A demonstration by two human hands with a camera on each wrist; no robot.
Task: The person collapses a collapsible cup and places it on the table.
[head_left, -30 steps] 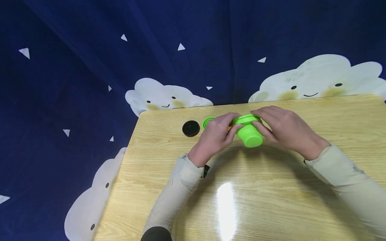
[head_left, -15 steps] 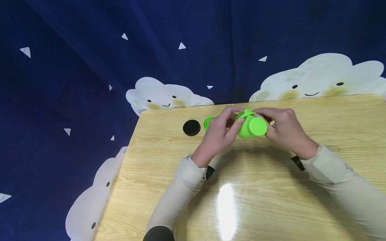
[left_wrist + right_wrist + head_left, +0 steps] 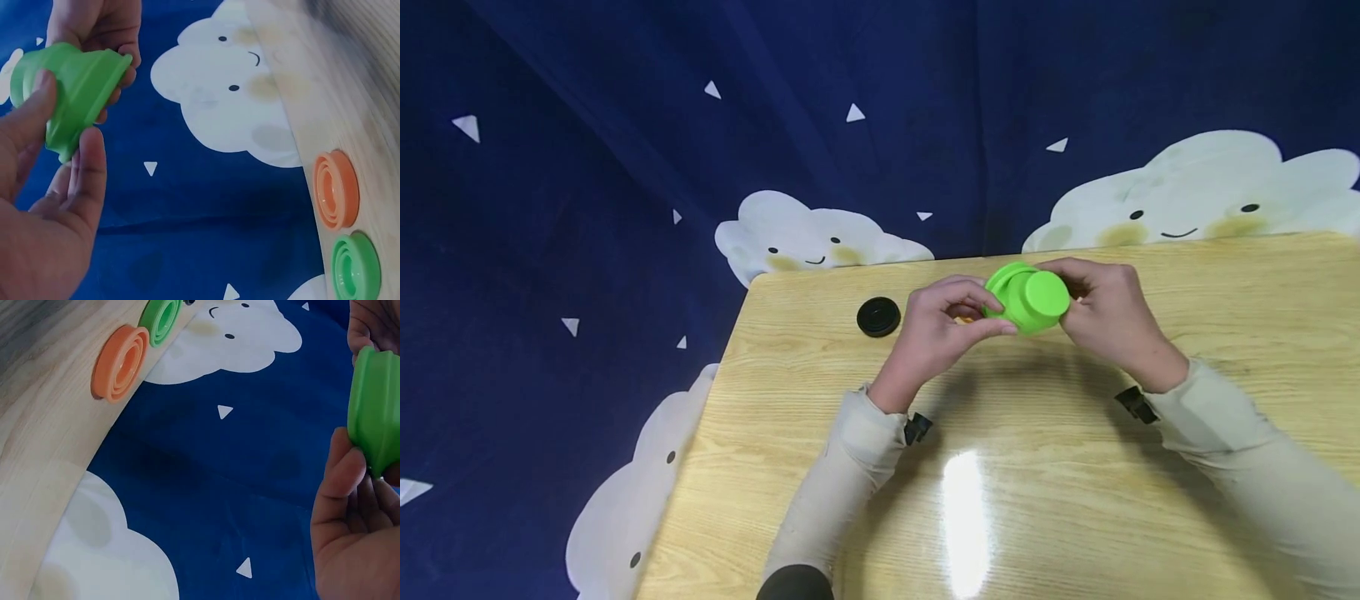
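Observation:
A bright green collapsible cup (image 3: pixel 1037 300) is held above the table near its back edge, tilted with its base toward the head camera. My left hand (image 3: pixel 934 333) pinches its left side, thumb in front and fingers behind. On the other side my right hand (image 3: pixel 1112 321) grips the cup, its fingertips partly hidden behind it. The left wrist view shows the cup (image 3: pixel 84 87) side on, its stepped wall at least partly extended and its wide rim (image 3: pixel 119 75) facing right. Only part of the cup (image 3: pixel 375 406) shows in the right wrist view, between both hands.
A folded orange cup (image 3: pixel 337 189) and a folded green cup (image 3: pixel 356 269) lie near the table's back edge, mostly hidden by my left hand in the head view. Left of them lies a black folded disc (image 3: pixel 878 317). A blue cloud-patterned cloth (image 3: pixel 850 167) hangs behind the table.
The green cup has turned so that its base swung from pointing down to facing up and right. My right hand has shifted slightly left, and my left hand's fingers have moved on the cup.

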